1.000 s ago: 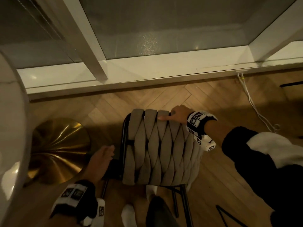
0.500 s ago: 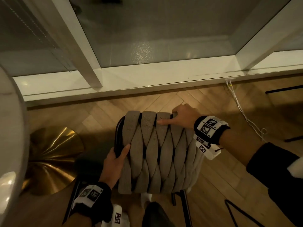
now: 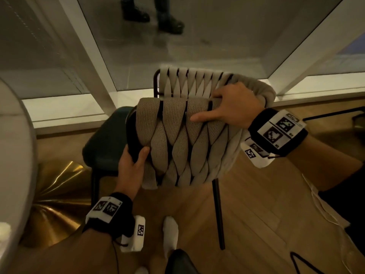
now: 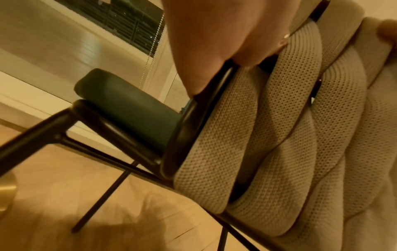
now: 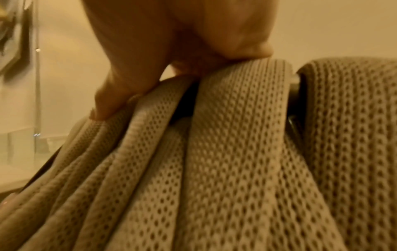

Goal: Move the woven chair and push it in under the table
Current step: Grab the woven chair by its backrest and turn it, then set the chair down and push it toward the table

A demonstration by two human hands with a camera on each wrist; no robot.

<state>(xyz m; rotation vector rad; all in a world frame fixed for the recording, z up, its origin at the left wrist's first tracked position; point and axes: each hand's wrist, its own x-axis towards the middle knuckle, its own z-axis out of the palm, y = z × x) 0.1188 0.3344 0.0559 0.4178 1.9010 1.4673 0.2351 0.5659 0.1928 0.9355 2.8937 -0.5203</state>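
The woven chair point(image 3: 185, 143) has a beige braided backrest, a black metal frame and a dark green seat point(image 3: 102, 147). It is lifted and tilted, its back towards me, one black leg point(image 3: 218, 214) hanging over the floor. My left hand point(image 3: 132, 161) grips the black frame at the backrest's left edge; in the left wrist view the fingers point(image 4: 214, 51) curl round that tube. My right hand point(image 3: 235, 107) grips the top right of the backrest, thumb lying along the straps. The right wrist view shows the backrest's mesh straps point(image 5: 236, 161) close up. The table point(image 3: 13, 155) edge curves at far left.
The table's brass cone base point(image 3: 51, 204) stands on the herringbone wood floor, left of the chair. Glass panels with white frames point(image 3: 94, 56) run behind. A white cable point(image 3: 324, 204) lies on the floor at right. My white sock point(image 3: 170, 232) is below the chair. Another person's shoes point(image 3: 169, 22) show beyond the glass.
The chair has risen off the floor and come closer to me, now tilted. My left hand moved from the seat side to grip the backrest frame. The right hand kept its hold.
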